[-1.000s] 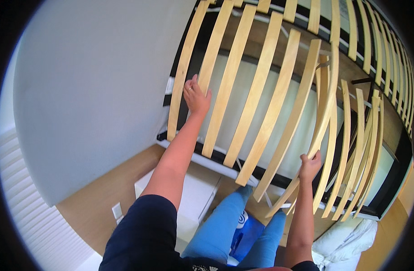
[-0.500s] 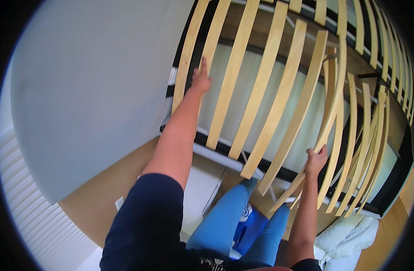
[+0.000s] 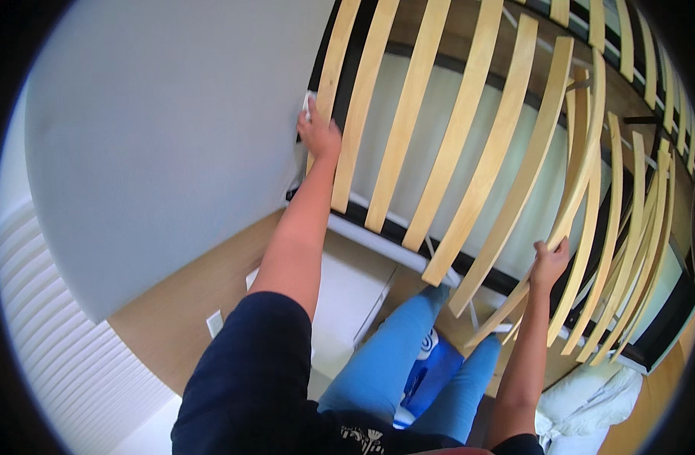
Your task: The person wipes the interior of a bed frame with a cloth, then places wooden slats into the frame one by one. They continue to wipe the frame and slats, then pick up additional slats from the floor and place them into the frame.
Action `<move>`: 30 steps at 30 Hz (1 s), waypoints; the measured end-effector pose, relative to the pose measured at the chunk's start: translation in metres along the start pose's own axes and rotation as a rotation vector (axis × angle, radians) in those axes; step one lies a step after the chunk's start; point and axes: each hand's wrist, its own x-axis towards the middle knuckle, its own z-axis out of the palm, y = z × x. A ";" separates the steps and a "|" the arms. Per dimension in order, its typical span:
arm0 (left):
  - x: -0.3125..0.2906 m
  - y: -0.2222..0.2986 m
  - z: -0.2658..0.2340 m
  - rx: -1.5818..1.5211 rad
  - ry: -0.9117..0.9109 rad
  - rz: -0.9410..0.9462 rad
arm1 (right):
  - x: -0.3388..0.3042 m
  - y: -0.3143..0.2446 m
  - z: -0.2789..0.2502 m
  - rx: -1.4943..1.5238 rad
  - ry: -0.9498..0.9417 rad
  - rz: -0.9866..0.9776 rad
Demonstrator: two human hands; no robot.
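A row of pale curved wooden slats on a black bed frame (image 3: 397,231) fills the upper right. My left hand (image 3: 319,138) lies across the leftmost bed slat (image 3: 337,57), thumb by its right edge and fingers bent past its left edge, close to a small white piece (image 3: 309,103). Farther right, my right hand (image 3: 551,262) is closed around a strongly bowed bed slat (image 3: 590,144), which tilts out of line with its neighbours. Several slats (image 3: 651,220) at the far right lean together and overlap.
A plain grey panel (image 3: 173,152) rises at the left. Between and beside my legs are a white box-like surface (image 3: 351,284) and a blue package (image 3: 431,375). White crumpled bedding or plastic (image 3: 590,402) lies lower right. A wall outlet (image 3: 215,324) shows at lower left.
My left hand has shifted left from the second slat to the leftmost one, and its outstretched forefinger has bent. My right hand keeps hold of the same slat. The view has shifted slightly.
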 end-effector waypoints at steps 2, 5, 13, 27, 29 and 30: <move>0.006 -0.016 -0.005 0.081 -0.219 0.039 | 0.000 -0.008 0.004 0.041 -0.006 0.017; 0.013 -0.020 -0.008 0.149 -0.377 0.035 | -0.007 -0.011 0.004 0.068 -0.018 0.014; 0.019 -0.023 -0.007 0.249 -0.349 0.044 | -0.008 -0.006 0.005 0.105 -0.030 0.018; 0.033 -0.019 0.005 0.367 -0.441 -0.039 | -0.018 -0.003 0.006 0.191 -0.036 0.049; 0.037 -0.009 0.004 0.387 -0.486 -0.067 | -0.019 0.001 0.006 0.217 -0.019 0.028; 0.041 -0.004 0.004 0.397 -0.523 -0.079 | -0.019 0.004 0.005 0.219 -0.013 0.026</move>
